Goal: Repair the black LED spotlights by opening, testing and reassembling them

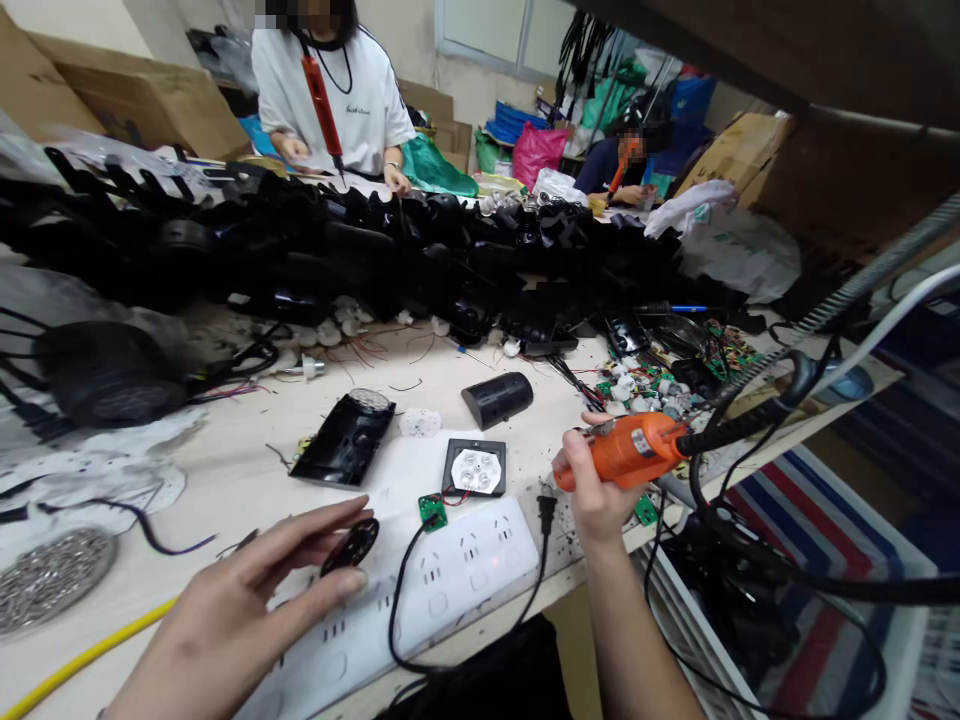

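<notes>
My left hand [255,600] pinches a small round black disc [351,546] between thumb and fingers, above the white power strip [450,575]. In my right hand [596,495] is an orange electric screwdriver [630,450], lying sideways, its cord end to the right; its tip is hard to make out. Between the hands, a small green circuit board [432,512] with a black cable rests at the strip's far edge. Just behind it lies a square black frame with a silver LED panel [478,470]. A curved black cover [496,400] and an open black housing [345,438] lie farther back.
A long heap of black plastic parts [375,255] crosses the table. Circuit boards and white pieces [645,385] pile up at right. A bag of screws [56,575] and a yellow cable [97,650] lie at left. Two people [330,100] work across the table.
</notes>
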### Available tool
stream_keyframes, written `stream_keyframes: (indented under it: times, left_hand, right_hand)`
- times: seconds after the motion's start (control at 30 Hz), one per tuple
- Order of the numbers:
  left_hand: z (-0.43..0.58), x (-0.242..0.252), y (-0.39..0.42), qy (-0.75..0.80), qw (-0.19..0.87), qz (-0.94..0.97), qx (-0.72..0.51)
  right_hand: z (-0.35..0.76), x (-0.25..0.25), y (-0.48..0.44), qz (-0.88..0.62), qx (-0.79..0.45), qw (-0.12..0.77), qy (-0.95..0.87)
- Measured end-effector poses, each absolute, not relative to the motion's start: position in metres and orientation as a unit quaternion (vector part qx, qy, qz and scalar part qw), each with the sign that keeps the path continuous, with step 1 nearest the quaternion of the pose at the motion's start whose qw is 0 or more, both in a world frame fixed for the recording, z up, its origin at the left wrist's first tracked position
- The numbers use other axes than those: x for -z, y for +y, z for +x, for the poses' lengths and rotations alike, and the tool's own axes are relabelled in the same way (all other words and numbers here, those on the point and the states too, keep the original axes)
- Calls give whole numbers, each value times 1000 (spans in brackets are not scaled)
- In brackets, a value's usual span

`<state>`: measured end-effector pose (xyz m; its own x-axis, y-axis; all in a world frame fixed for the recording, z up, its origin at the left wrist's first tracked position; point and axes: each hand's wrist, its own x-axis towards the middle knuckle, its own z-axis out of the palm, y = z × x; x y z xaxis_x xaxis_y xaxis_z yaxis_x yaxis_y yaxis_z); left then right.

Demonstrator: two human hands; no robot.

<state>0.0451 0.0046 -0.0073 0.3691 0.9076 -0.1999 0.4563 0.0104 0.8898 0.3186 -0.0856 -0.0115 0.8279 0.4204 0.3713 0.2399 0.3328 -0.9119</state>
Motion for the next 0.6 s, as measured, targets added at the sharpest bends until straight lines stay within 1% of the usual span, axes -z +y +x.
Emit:
stream_keyframes:
  times: [0.13,0.23,0.33,0.4,0.43,0.53,0.6]
  left_hand:
    - [71,-9,-2,493,608,590,-195]
    - [91,-19,-9,470,689,507,-219]
    - [108,-23,-17,450,743,433,-239]
    - [116,-20,-22,440,738,440,-261]
    - [118,-18,-24,436,719,464,-279]
    - [119,-7,-27,404,627,590,-308]
    - [115,-3,-25,366,563,684,-285]
  right_hand:
    - [318,7,-84,-560,-49,776,-286]
    - [312,-9,-88,-537,-57,788,-295]
    - [298,-34,-96,-488,-66,815,-307]
    - [287,-50,-101,-449,-94,828,-323]
    - [281,-56,-104,-432,-112,831,-333]
    - [265,-69,-110,-398,-162,831,-354]
    - [257,-72,-111,-385,-184,827,-367]
